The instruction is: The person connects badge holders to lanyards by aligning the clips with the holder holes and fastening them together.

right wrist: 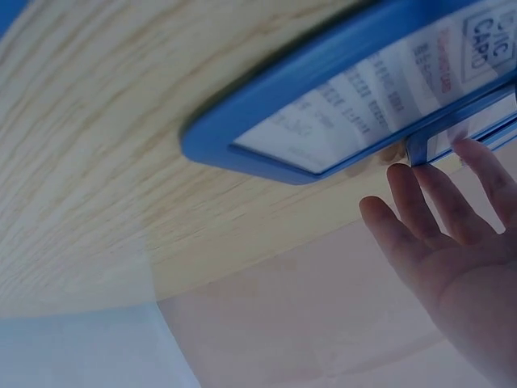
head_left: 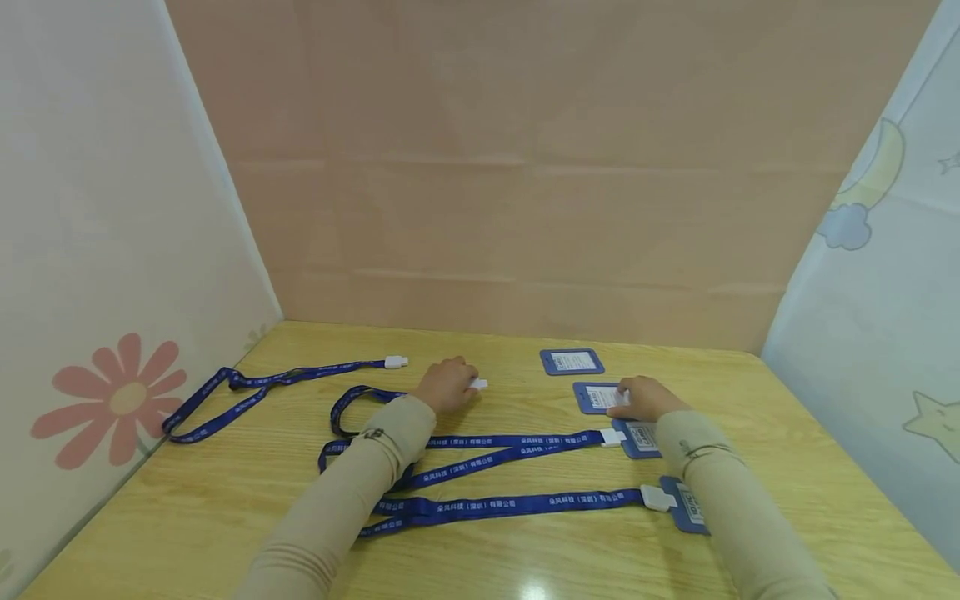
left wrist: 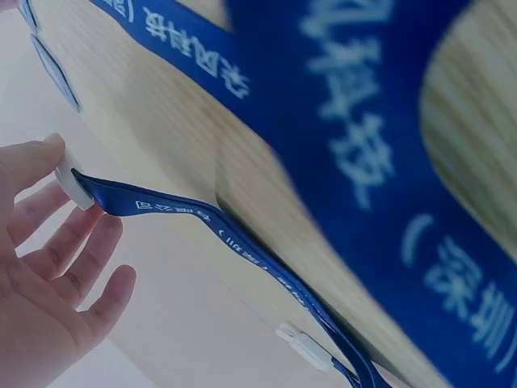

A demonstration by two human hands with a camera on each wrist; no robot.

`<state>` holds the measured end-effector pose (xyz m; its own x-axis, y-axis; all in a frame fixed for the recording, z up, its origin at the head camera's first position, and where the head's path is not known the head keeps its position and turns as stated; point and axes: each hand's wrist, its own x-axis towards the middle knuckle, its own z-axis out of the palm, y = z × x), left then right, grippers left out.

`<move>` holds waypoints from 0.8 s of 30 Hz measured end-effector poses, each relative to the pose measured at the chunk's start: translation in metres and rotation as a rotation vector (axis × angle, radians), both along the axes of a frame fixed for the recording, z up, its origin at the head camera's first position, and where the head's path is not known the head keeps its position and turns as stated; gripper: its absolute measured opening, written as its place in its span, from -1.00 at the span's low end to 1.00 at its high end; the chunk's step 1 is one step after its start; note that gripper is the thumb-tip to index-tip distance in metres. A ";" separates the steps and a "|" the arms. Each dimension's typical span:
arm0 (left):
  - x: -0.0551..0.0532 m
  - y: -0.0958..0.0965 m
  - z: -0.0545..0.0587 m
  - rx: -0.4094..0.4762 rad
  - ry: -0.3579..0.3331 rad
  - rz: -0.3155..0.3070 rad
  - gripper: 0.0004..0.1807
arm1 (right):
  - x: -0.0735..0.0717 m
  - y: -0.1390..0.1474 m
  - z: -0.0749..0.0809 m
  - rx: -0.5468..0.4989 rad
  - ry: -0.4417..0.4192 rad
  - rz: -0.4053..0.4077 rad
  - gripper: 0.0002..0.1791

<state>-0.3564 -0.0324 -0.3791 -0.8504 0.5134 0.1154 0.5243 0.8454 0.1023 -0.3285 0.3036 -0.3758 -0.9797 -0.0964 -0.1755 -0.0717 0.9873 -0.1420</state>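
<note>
My left hand (head_left: 447, 385) pinches the white clip (left wrist: 74, 186) at the end of a blue lanyard (left wrist: 145, 200) between thumb and fingers. The strap trails back from the clip in the left wrist view, and its loop lies partly behind my left sleeve in the head view. On the right, my right hand (head_left: 643, 400) grips the right end of a blue badge holder (head_left: 590, 398) with a white card in it, thumb and fingers at its edges. Part of that holder is covered by the fingers.
Another badge holder (head_left: 572, 362) lies farther back. Nearer me, two lanyards with white clips (head_left: 657, 497) run to badge holders (head_left: 637, 439), partly under my right sleeve. A loose lanyard (head_left: 217, 421) lies at the left. Walls (head_left: 525, 208) enclose the wooden table (head_left: 525, 558).
</note>
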 end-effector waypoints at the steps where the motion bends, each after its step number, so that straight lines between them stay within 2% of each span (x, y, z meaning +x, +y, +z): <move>1: 0.000 0.001 -0.001 0.004 0.000 -0.005 -0.68 | 0.000 0.000 0.000 0.000 0.000 0.000 -0.41; 5: 0.001 0.005 0.000 0.016 -0.004 -0.023 -0.68 | 0.000 0.000 0.001 -0.005 -0.001 -0.005 -0.40; 12: 0.005 0.012 0.004 0.025 -0.048 -0.001 -0.66 | -0.002 0.000 0.000 -0.011 -0.008 -0.021 -0.39; 18: 0.003 0.021 0.000 0.055 -0.093 0.021 -0.65 | -0.003 0.000 -0.002 -0.010 -0.019 -0.054 -0.36; 24: 0.002 0.029 0.000 0.053 -0.110 0.005 -0.64 | -0.003 0.000 -0.003 -0.021 -0.025 -0.070 -0.36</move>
